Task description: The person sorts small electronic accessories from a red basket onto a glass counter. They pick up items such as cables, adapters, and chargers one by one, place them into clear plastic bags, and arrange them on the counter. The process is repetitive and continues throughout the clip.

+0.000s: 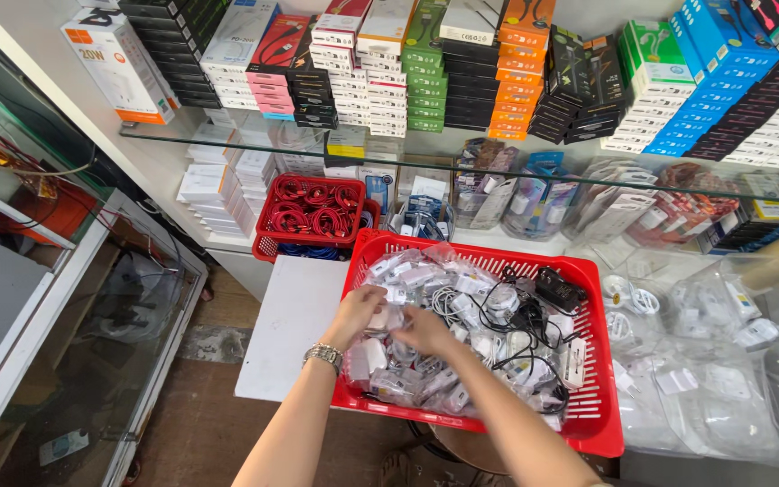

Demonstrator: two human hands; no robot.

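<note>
Head view: both hands (394, 323) touch bagged chargers (426, 374) beneath.

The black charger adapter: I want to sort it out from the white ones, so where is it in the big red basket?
In the head view, the black adapter lies near the far right corner of the red basket, right of both hands, atop tangled black cables.

Bright red slotted basket (599, 424) of white bagged chargers (412, 275) and black cables (525, 316), behind it a smaller red basket (268, 230) of red coiled cables (313, 206), above it green, orange, blue and black box stacks (516, 68), silver wristwatch (323, 355) at its left edge
</note>
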